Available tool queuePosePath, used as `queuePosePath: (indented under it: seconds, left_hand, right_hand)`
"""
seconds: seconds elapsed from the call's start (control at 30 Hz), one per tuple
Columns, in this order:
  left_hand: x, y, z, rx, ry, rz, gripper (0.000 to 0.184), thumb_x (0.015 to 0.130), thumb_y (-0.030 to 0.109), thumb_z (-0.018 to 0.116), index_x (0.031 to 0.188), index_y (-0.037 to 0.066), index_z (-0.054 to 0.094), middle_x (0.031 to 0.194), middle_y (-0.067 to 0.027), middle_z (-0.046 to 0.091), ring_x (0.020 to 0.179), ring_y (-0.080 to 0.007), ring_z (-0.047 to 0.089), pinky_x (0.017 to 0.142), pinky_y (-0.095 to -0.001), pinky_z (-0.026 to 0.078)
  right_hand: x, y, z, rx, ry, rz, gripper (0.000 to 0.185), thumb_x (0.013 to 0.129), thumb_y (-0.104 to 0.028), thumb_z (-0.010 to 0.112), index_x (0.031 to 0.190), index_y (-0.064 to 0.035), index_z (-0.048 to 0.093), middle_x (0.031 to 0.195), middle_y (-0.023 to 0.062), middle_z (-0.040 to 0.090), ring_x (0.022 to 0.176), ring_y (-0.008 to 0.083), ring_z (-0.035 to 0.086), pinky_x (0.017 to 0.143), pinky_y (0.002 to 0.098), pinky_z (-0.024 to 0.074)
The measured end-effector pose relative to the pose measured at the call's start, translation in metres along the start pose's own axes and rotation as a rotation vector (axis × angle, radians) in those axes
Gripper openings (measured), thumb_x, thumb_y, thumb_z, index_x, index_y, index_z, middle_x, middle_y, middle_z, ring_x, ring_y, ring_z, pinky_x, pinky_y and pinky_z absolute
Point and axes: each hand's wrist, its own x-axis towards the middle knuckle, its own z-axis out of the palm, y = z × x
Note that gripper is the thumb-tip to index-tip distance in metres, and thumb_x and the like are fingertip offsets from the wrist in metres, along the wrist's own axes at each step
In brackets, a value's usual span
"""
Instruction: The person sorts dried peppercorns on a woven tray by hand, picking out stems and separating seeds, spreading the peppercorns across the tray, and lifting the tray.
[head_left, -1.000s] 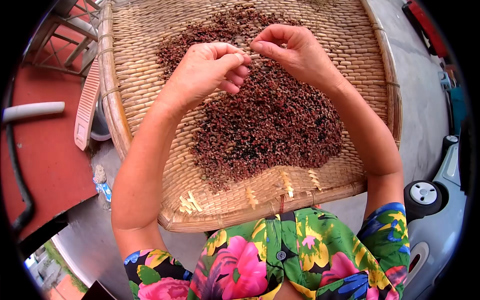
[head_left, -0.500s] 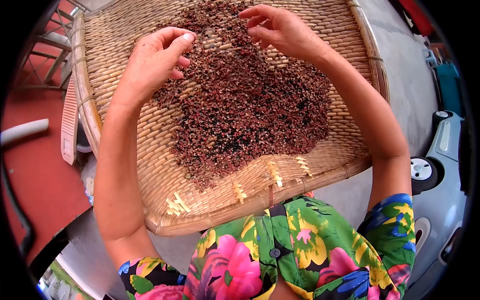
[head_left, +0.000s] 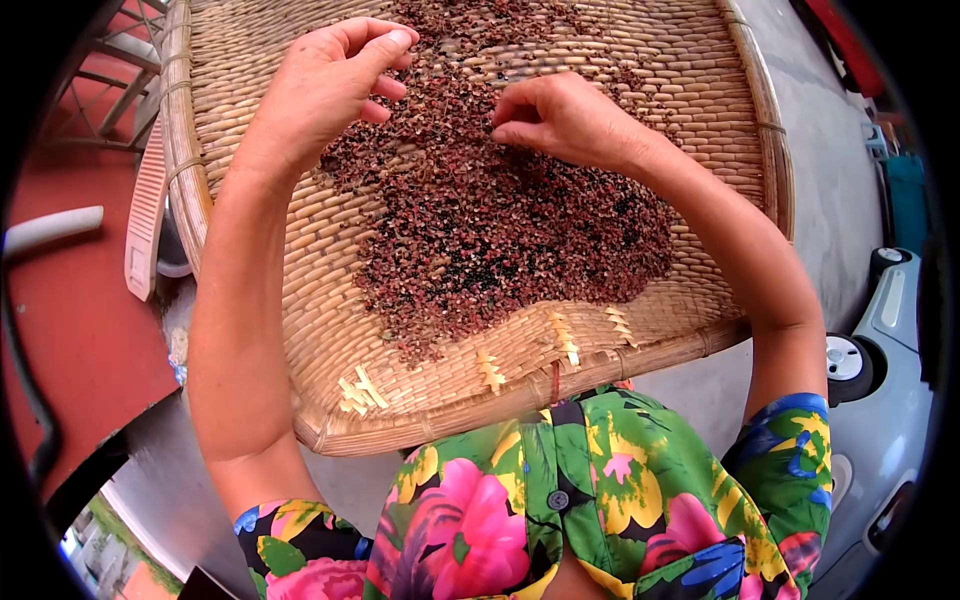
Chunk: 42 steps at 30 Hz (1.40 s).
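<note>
A large woven bamboo tray (head_left: 310,290) lies in front of me, its near rim close to my floral shirt. Spread over it are dried red-brown husks mixed with shiny black seeds, which look like Sichuan peppercorns (head_left: 520,235). My left hand (head_left: 325,90) hovers over the heap's left edge, thumb and forefinger pinched and the other fingers loosely curled. Whatever that pinch holds is too small to see. My right hand (head_left: 565,120) is down at the middle of the heap, thumb and fingertips closed together at the peppercorns. What they grip is hidden.
Pale bamboo strips (head_left: 565,338) patch the tray's near side. On the left are a pink ridged board (head_left: 147,215), a grey pipe (head_left: 55,230) and a red surface (head_left: 100,320). A pale blue ride-on toy car (head_left: 885,370) stands on the concrete at right.
My right hand has come down and nearer to me, its fingers closing at the heap. My left hand has risen slightly away from me. The tray sits a little higher in view.
</note>
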Motion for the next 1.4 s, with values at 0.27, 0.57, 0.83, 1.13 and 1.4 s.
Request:
queuePosePath:
  seconds: [0.27,0.57,0.83,1.13,1.4]
  left_hand:
    - [0.0,-0.005,-0.001,-0.005,0.003,-0.026,0.031,0.09,0.031,0.053,0.108,0.006,0.06,0.094,-0.0025,0.06,0.073,-0.0049,0.056,0.058,-0.0175,0.046]
    - [0.002,-0.006,0.001,-0.006,-0.004,-0.024,0.031,0.089,0.029,0.054,0.108,0.005,0.059,0.092,-0.0031,0.059,0.072,-0.0058,0.056,0.056,-0.0175,0.046]
    - [0.002,-0.007,0.0,0.028,-0.023,0.011,0.028,0.09,0.025,0.053,0.108,0.006,0.06,0.092,-0.0034,0.059,0.072,-0.0072,0.057,0.057,-0.0179,0.046]
    - [0.0,-0.004,0.012,-0.133,-0.148,-0.07,0.029,0.089,0.025,0.054,0.108,0.003,0.059,0.094,-0.005,0.062,0.077,-0.01,0.059,0.061,-0.0222,0.051]
    - [-0.001,-0.001,0.021,-0.357,-0.155,-0.182,0.021,0.09,0.019,0.052,0.099,0.001,0.058,0.08,-0.0048,0.061,0.069,-0.0109,0.06,0.058,-0.0223,0.054]
  right_hand:
    - [-0.003,-0.008,0.022,0.107,-0.073,-0.081,0.015,0.081,-0.015,0.06,0.092,-0.006,0.064,0.082,0.0113,0.066,0.076,0.0259,0.064,0.07,0.0361,0.0506]
    - [0.02,-0.005,0.008,0.066,0.26,-0.052,0.015,0.083,-0.017,0.062,0.094,-0.0067,0.064,0.08,0.0039,0.062,0.067,0.0123,0.057,0.061,0.0287,0.0476]
    - [0.05,-0.009,0.018,-0.419,0.184,-0.233,0.012,0.079,-0.019,0.06,0.088,-0.0114,0.064,0.081,0.0085,0.061,0.077,0.0275,0.061,0.069,0.0383,0.0491]
    - [0.028,-0.024,-0.011,1.25,0.069,0.276,0.015,0.089,-0.016,0.054,0.093,-0.0021,0.057,0.079,0.0047,0.062,0.062,0.0087,0.059,0.053,0.0195,0.0492]
    - [0.025,-0.036,-0.013,0.988,0.186,0.284,0.016,0.09,-0.023,0.054,0.087,-0.0066,0.056,0.061,-0.0027,0.051,0.051,0.0027,0.045,0.043,0.016,0.0347]
